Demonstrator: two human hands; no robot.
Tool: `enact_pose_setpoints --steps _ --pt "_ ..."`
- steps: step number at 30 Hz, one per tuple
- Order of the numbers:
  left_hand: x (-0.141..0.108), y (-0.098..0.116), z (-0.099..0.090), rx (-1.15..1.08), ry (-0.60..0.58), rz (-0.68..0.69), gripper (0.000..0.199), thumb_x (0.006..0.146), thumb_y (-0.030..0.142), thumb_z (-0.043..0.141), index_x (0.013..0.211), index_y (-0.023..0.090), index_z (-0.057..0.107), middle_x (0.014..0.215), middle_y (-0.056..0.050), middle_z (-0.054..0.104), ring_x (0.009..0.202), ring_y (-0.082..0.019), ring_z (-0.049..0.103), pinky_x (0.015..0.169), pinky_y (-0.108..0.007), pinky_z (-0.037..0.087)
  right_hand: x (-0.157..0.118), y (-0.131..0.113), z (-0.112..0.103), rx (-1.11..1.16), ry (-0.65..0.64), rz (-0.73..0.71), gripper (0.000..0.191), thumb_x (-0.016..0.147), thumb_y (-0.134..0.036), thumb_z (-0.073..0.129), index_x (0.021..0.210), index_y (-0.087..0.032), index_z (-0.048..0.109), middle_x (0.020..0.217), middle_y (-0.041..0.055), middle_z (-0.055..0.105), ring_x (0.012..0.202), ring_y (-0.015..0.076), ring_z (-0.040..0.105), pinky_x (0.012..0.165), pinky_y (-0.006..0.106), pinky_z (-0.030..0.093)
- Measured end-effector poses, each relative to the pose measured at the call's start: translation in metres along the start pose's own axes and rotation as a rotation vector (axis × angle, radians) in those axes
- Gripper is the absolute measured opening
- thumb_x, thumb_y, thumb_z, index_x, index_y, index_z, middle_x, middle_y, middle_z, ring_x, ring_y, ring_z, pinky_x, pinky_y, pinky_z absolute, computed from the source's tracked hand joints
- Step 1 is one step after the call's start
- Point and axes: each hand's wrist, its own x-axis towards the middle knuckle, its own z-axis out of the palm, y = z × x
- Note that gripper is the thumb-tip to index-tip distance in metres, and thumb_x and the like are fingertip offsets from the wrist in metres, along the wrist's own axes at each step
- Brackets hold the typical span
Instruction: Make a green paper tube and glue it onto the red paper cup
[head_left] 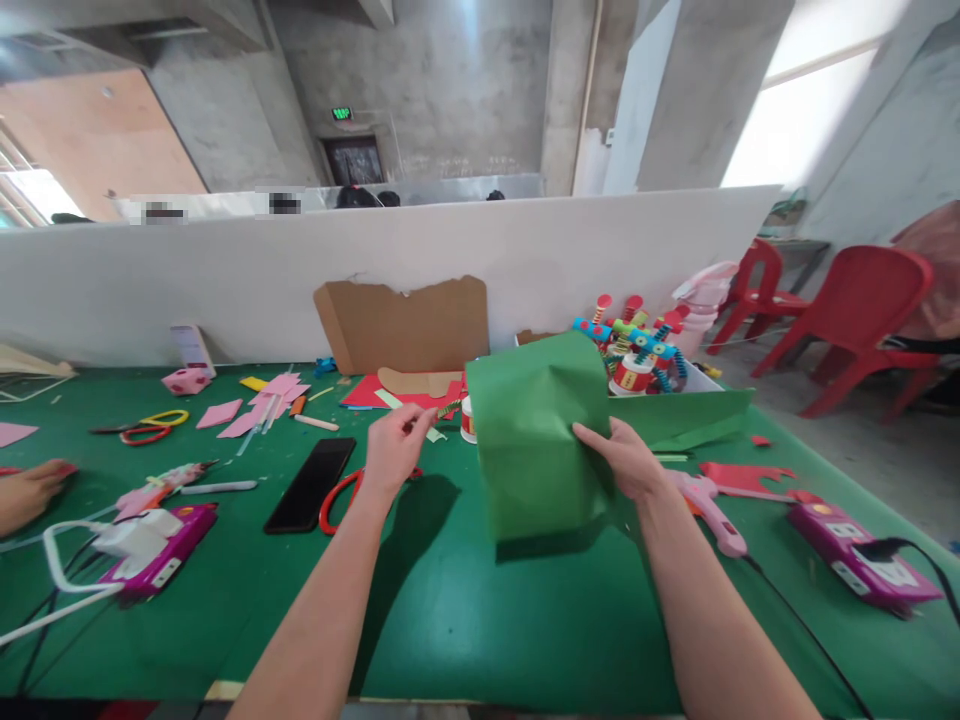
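Observation:
My right hand [622, 455] pinches the edge of a large green sheet of paper [544, 440], which hangs bent above the table. My left hand [394, 445] is closed at the fingertips on a thin green-and-dark folded paper strip [450, 409]. Just past that strip, a white and red paper cup [468, 420] is partly hidden behind the green sheet. Red-handled scissors [337, 502] lie beneath my left forearm, partly covered by it. A black phone [311, 485] rests to the left of them.
Paper cup figures [634, 350] stand in a box at the back right. A pink glue gun [709, 510] and a purple power strip [862, 555] lie at right. Another power strip [169, 550], yellow-and-red scissors [150, 428] and a co-worker's hand [34, 490] are at left. Brown cardboard [405, 325] leans on the partition.

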Motion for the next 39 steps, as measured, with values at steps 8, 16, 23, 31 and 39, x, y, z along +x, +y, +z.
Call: enact_pose_setpoints --steps 8,16,23,31,39 --pt "-0.050 0.040 -0.037 0.572 -0.049 0.763 0.080 0.076 -0.002 0.051 0.142 0.040 0.035 0.158 -0.001 0.022 0.146 -0.030 0.013 0.115 -0.058 0.017 -0.009 -0.014 -0.007 -0.470 -0.616 0.173 0.050 0.063 -0.044 0.079 0.104 -0.016 0.069 0.098 0.0068 0.075 0.089 0.0242 0.070 0.081 0.039 0.056" --pt "-0.124 -0.006 0.000 0.768 -0.447 0.790 0.042 0.086 0.003 0.040 0.113 0.020 0.067 0.117 -0.007 0.070 0.117 -0.021 0.059 0.100 -0.039 0.044 -0.009 0.014 0.027 -1.368 -0.419 -0.278 0.048 0.075 -0.021 0.072 0.120 -0.011 0.059 0.118 0.0156 0.065 0.111 0.0306 0.060 0.095 0.043 0.045" --pt "-0.140 0.009 0.013 1.004 -0.646 0.367 0.046 0.082 0.001 0.043 0.120 0.016 0.064 0.124 -0.014 0.065 0.115 -0.027 0.061 0.084 -0.037 0.053 -0.078 0.053 0.061 -1.160 -0.627 -0.566 0.073 0.077 -0.050 0.070 0.137 -0.013 0.047 0.134 0.0160 0.057 0.124 0.0276 0.052 0.103 0.040 0.041" --pt "-0.107 0.039 -0.009 0.586 -0.932 0.261 0.046 0.084 0.027 0.057 0.129 0.023 0.056 0.132 -0.008 0.061 0.122 -0.026 0.056 0.097 -0.039 0.047 -0.083 0.077 0.058 -1.252 -0.604 -0.524 0.038 0.091 -0.030 0.055 0.128 -0.021 0.059 0.135 0.0085 0.058 0.128 0.0239 0.046 0.107 0.041 0.034" --pt "-0.014 0.029 0.070 0.440 -0.979 0.288 0.047 0.084 0.004 0.039 0.123 0.018 0.061 0.128 -0.007 0.064 0.116 -0.018 0.059 0.098 -0.028 0.044 -0.089 0.075 0.060 -1.240 -0.588 -0.541 0.041 0.089 -0.026 0.054 0.129 -0.022 0.058 0.138 0.0066 0.055 0.129 0.0236 0.043 0.108 0.040 0.031"
